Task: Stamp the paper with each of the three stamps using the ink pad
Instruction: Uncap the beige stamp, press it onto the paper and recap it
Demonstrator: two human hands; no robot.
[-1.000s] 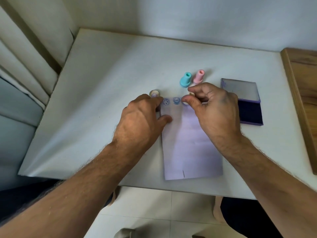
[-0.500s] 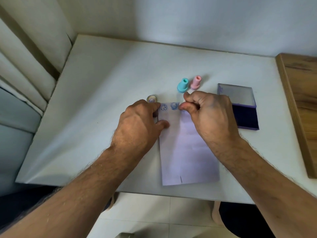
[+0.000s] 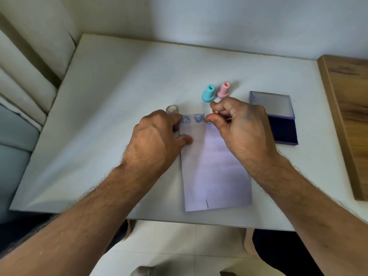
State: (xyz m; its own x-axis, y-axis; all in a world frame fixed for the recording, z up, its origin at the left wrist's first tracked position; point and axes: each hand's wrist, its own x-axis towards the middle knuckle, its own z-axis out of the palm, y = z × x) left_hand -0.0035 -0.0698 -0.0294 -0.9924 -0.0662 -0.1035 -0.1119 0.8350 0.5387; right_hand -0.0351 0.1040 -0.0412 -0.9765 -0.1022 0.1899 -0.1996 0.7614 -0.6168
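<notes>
Paper (image 3: 215, 166) lies lengthwise on the white desk (image 3: 119, 96), its far edge carrying two blue round prints side by side. The left hand (image 3: 157, 140) rests flat on the sheet's left edge, thumb on the paper, most likely so the sheet does not shift or lift with the stamp. The right hand (image 3: 239, 126) pinches a small pale third stamp (image 3: 215, 111) at the far right corner of the sheet, just beside the second print; that grip is narrow, thumb and forefinger closed on the stamp, which is mostly hidden, so I cannot tell whether its face touches the paper. The teal stamp (image 3: 208, 93) and pink stamp (image 3: 224, 90) stand upright just beyond the paper, probably set aside once used. The ink pad (image 3: 282, 128) lies open near the right hand, within easy reach for inking. A small round cap (image 3: 172, 109) sits near the left fingers. Judging by two prints, the last impression is in hand.
</notes>
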